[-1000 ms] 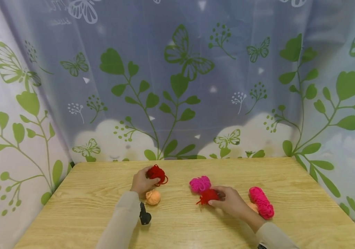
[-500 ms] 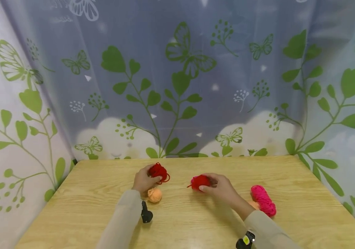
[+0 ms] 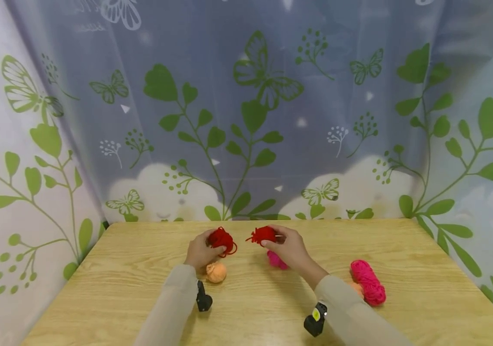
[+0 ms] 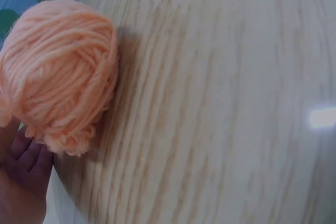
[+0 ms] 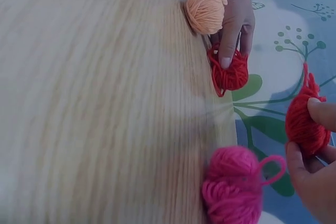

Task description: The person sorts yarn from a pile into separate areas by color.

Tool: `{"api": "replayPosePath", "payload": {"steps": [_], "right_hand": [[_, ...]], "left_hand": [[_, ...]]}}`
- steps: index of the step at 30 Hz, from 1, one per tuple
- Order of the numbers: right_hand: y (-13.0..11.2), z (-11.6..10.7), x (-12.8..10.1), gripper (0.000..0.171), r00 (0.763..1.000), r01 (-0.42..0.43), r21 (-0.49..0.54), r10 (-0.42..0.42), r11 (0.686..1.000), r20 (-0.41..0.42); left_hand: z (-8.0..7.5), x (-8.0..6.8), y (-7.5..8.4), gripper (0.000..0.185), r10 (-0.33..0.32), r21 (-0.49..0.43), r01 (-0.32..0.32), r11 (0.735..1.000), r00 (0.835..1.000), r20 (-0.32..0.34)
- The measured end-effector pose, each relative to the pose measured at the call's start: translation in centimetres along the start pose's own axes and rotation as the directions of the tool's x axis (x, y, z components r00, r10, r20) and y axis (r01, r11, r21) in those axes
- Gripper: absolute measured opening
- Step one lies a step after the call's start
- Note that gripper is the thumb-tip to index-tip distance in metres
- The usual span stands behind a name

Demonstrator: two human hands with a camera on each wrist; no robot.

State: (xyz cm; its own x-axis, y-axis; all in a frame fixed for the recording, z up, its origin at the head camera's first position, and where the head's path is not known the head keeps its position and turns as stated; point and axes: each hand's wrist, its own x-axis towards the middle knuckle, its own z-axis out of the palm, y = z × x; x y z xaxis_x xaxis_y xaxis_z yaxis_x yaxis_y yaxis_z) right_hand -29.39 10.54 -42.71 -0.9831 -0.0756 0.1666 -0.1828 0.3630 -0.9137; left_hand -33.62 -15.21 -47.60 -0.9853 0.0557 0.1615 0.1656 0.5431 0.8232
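Left hand pinched a dark red ball on the tabletop, far side, an orange ball just beside. Right hand gripped a red ball, raised near the first. Likely mid-carry; next calls for setting it down alongside.

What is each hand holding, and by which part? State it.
The left hand grips a small dark red yarn ball around its side. The right hand pinches another small red yarn ball from behind, lifted.
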Motion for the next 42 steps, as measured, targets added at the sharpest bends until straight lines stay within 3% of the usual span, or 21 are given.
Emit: {"api": "replayPosePath", "payload": {"steps": [16,26,42], "right_hand": [[-0.6,4.4,3.1,0.046,0.994,-0.036,0.088,0.045,0.995,-0.098],[0.6,7.3,4.3,0.041,0.960,-0.106,0.114,0.131,0.988,-0.248],[1.3,9.3,4.4,0.036,0.952,-0.137,0.121,0.165,0.983,-0.259]], "left_hand": [[-0.1,0.2,-0.6,0.058,0.001,0.042,-0.001,0.999,1.000,-0.011],[0.0,0.4,-0.4,0.059,0.020,0.067,-0.018,0.998,1.000,-0.019],[0.1,0.4,-0.6,0.059,0.014,0.049,-0.013,0.999,1.000,-0.026]]}}
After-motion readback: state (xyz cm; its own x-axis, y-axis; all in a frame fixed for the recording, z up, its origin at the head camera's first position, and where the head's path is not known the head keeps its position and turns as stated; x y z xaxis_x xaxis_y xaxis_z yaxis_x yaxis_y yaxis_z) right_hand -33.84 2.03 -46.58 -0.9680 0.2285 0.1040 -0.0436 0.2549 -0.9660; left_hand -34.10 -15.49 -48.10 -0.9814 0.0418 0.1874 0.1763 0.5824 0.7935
